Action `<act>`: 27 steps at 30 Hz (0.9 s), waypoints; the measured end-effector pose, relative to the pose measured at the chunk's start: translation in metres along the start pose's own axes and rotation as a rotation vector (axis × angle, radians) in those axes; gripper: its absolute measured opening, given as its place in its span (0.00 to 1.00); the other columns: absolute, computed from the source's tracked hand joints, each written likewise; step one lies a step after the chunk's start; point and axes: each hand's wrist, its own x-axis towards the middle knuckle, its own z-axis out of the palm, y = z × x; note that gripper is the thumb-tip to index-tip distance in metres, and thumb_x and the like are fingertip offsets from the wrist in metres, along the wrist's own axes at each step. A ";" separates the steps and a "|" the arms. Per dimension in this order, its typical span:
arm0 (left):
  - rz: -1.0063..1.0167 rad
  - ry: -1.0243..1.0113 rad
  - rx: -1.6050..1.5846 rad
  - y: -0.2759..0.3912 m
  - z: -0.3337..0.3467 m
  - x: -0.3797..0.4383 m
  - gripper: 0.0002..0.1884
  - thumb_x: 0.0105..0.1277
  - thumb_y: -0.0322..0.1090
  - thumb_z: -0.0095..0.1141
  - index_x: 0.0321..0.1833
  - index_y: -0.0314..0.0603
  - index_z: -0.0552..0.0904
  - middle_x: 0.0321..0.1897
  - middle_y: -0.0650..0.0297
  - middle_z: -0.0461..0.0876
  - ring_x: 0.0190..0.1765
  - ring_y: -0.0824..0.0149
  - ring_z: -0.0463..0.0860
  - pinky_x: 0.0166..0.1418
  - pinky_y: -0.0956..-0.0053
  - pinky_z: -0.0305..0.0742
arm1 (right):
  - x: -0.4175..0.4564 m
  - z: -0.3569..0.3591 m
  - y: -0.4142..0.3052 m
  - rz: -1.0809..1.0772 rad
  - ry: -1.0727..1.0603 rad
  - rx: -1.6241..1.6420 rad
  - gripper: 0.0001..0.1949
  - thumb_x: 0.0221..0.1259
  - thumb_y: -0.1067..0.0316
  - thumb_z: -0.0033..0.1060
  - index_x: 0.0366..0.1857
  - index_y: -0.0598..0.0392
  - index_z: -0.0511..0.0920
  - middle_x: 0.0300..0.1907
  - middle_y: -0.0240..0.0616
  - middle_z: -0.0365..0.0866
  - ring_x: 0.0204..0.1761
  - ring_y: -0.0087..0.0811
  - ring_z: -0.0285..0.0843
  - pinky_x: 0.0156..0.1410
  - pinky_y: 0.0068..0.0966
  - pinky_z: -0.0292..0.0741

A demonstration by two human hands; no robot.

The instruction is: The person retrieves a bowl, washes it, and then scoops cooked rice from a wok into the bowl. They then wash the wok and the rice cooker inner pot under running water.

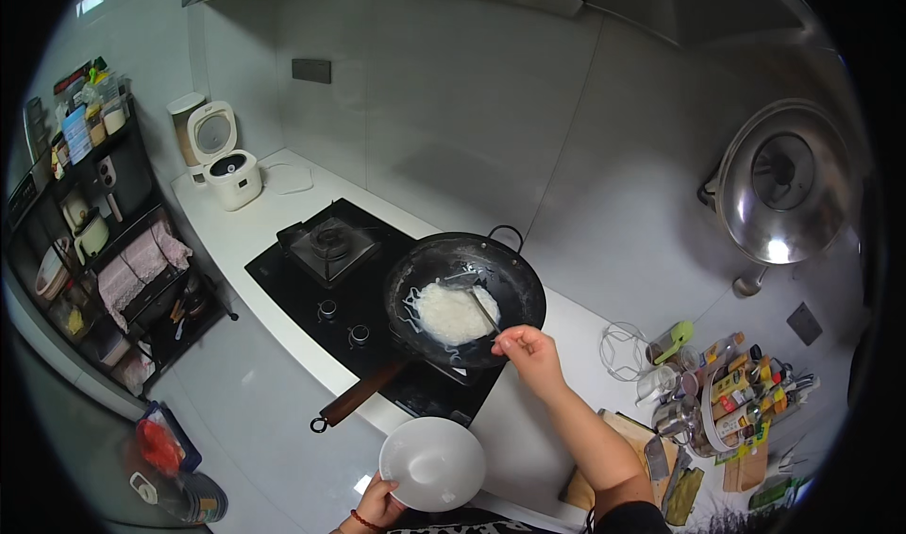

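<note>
A black wok (520, 286) with a wooden handle rests over the right burner of the black gas hob (297, 300). Inside it lies a flat white mass with thin strands, like noodles (453, 313). My right hand (527, 356), at the wok's near right edge, pinches a thin metal utensil (485, 310); its far end touches the white mass, and its kind is unclear. My left hand (382, 500) holds a white bowl (433, 463) by its rim in front of the hob, just below the wok.
A white rice cooker (236, 180) stands with its lid up at the far left. Bottles (736, 392), a cleaver (656, 457) and a wooden cutting board (633, 431) are on the right. A metal lid (782, 180) hangs on the wall. Shelves (134, 215) stand at left.
</note>
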 end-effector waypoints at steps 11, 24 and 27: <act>-0.040 -0.015 -0.053 0.003 -0.002 0.008 0.33 0.58 0.25 0.45 0.70 0.38 0.56 0.63 0.50 0.66 0.65 0.50 0.68 0.67 0.49 0.65 | -0.084 0.078 -0.120 -0.515 -1.027 0.208 0.06 0.57 0.69 0.58 0.37 0.56 0.77 0.37 0.38 0.79 0.42 0.40 0.77 0.55 0.39 0.71; 0.038 -0.019 -0.044 0.008 0.004 0.003 0.34 0.57 0.26 0.47 0.69 0.39 0.56 0.63 0.52 0.66 0.65 0.52 0.68 0.68 0.53 0.65 | -0.008 -0.032 0.005 0.170 -0.301 -1.908 0.26 0.51 0.67 0.61 0.56 0.52 0.66 0.41 0.42 0.79 0.37 0.40 0.82 0.38 0.35 0.79; 0.070 -0.013 0.034 0.013 -0.001 -0.001 0.36 0.56 0.31 0.51 0.69 0.38 0.56 0.63 0.52 0.66 0.65 0.52 0.68 0.67 0.52 0.65 | 0.010 -0.050 -0.002 0.163 -0.211 -1.972 0.20 0.55 0.71 0.51 0.55 0.51 0.68 0.41 0.42 0.79 0.36 0.40 0.83 0.33 0.35 0.79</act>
